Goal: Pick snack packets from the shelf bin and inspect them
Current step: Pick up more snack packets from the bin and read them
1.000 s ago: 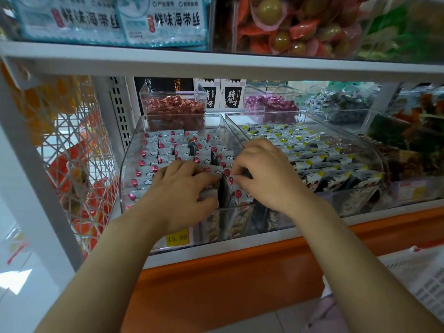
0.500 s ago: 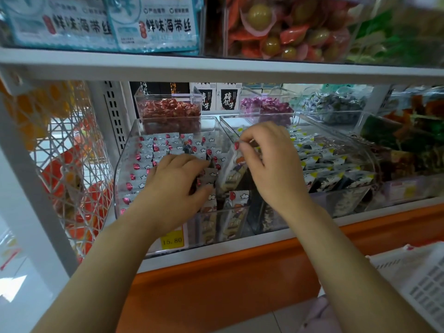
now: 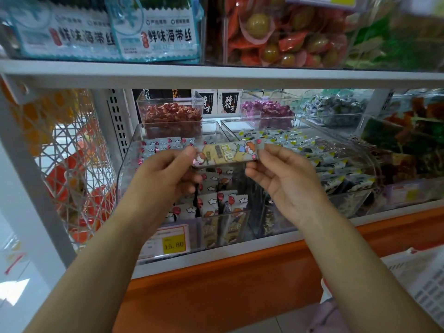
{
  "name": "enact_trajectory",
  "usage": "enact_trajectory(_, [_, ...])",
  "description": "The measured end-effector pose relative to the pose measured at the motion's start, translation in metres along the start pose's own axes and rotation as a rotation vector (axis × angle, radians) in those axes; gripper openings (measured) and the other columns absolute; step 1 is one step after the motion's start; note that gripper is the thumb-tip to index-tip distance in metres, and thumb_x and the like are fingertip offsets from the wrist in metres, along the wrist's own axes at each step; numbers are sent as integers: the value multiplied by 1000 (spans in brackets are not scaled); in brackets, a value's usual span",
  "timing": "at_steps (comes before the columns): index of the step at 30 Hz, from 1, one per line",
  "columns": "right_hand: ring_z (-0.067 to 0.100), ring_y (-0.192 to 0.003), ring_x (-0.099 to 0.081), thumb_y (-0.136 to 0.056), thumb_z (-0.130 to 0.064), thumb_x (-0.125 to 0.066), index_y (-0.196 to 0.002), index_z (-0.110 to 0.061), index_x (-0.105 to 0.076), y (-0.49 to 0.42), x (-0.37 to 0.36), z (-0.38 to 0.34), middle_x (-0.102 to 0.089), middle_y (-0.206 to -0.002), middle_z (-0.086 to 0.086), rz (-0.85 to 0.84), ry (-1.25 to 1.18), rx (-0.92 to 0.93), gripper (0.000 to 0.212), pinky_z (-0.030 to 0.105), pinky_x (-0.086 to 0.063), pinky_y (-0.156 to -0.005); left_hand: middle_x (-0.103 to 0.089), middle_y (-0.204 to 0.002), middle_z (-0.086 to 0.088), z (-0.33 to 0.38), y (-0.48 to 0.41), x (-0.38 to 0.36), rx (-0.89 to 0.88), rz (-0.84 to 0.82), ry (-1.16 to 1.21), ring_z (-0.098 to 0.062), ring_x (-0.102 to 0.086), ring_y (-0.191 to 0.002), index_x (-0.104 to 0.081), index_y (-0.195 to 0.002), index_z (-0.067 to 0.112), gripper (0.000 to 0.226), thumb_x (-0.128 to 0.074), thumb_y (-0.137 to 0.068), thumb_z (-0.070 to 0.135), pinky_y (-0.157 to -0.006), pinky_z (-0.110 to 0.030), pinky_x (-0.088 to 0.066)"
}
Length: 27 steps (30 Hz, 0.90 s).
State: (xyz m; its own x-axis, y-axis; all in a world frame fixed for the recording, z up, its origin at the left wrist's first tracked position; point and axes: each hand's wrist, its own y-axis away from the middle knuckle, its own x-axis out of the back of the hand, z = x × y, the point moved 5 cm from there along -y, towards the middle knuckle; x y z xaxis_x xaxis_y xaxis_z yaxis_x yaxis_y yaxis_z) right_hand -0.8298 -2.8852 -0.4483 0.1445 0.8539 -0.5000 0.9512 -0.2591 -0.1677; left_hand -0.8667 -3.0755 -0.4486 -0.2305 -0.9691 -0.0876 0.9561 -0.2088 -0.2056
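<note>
Holding steady: left hand pinches the nine o'clock end of one snack packet, right hand pinches the three o'clock end, other fingers loose. Picking looks done and inspection under way; at twelve o'clock beyond, the shelf bin holds many more packets.

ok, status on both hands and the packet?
Left hand and right hand each pinch one end of the long cartoon-printed snack packet. Packet held level over the clear plastic shelf bin. Nothing covers its printed face.
</note>
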Motion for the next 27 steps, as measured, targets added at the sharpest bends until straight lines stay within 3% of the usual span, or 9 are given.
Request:
enact_trajectory(3, [17, -66, -70, -85, 8, -52, -101, 4, -62, 1, -1, 5, -71, -76, 11, -29, -98, -87, 18, 21, -56, -58, -59, -56, 2, -1, 0, 2, 79, 22, 271, -7, -57, -54, -60, -67, 12, 24, -59, -81, 31, -49, -16, -48])
enact_trajectory(6, [18, -67, -70, -85, 12, -50, -103, 5, -61, 1, -1, 6, -71, -78, 12, -23, -104, -85, 21, 21, -56, -58, -59, -54, 0, -4, -1, 5, 134, 80, 345, -6, -57, -51, -61, -58, 12, 33, -55, -90, 20, -48, -15, -48])
enact_trajectory(13, [18, -65, -70, -87, 11, -51, -103, 4, -60, -1, 3, 6, -66, -86, 15, 24, -31, -21, 20, 21, -56, -59, -59, -52, 3, -5, 2, 2, 162, 103, 334, -3, -56, -49, -61, -72, 9, 22, -52, -92, 13, -48, -12, -48])
enact_trajectory(16, [18, -63, -69, -87, -10, -59, -89, -2, -64, 0, 3, 4, -69, -75, 10, 34, 44, 28, 10, 25, -56, -57, -59, -56, 4, -1, 2, 0, 94, 73, 252, -5, -58, -54, -64, -71, 11, 23, -52, -91, 12, -53, -14, -50])
enact_trajectory(18, [15, -63, -67, -78, -22, -65, -83, -6, -63, 1, 4, 0, -63, -75, 7, 35, 145, 95, 17, 26, -56, -58, -63, -60, 5, 4, 4, -2, 43, 32, 208, -7, -61, -60, -68, -67, 14, 29, -52, -91, 10, -57, -16, -52])
enact_trajectory(21, [10, -66, -66, -84, -8, -64, -89, -6, -62, 2, 3, -4, -58, -83, 6, 22, 256, 196, 6, 27, -57, -65, -68, -71, -2, 9, 6, -6, 36, -19, 240, -12, -66, -68, -72, -80, 15, 28, -50, -90, 1, -61, -20, -54])
enact_trajectory(25, [11, -78, -69, -87, 2, -59, -97, -18, -67, 3, 0, -4, -60, -97, 4, -5, 368, 234, 24, 31, -58, -74, -71, -93, -10, 11, 4, -6, 21, -52, 244, -18, -68, -82, -68, -99, 9, 25, -48, -89, -2, -66, -22, -55])
enact_trajectory(27, [12, -86, -69, -86, 4, -59, -96, -25, -69, 4, -2, -4, -64, -101, -4, -16, 402, 247, 32, 29, -58, -76, -72, -97, -9, 11, 4, -6, 17, -62, 249, -21, -69, -89, -67, -102, 7, 22, -56, -84, 6, -69, -22, -55])
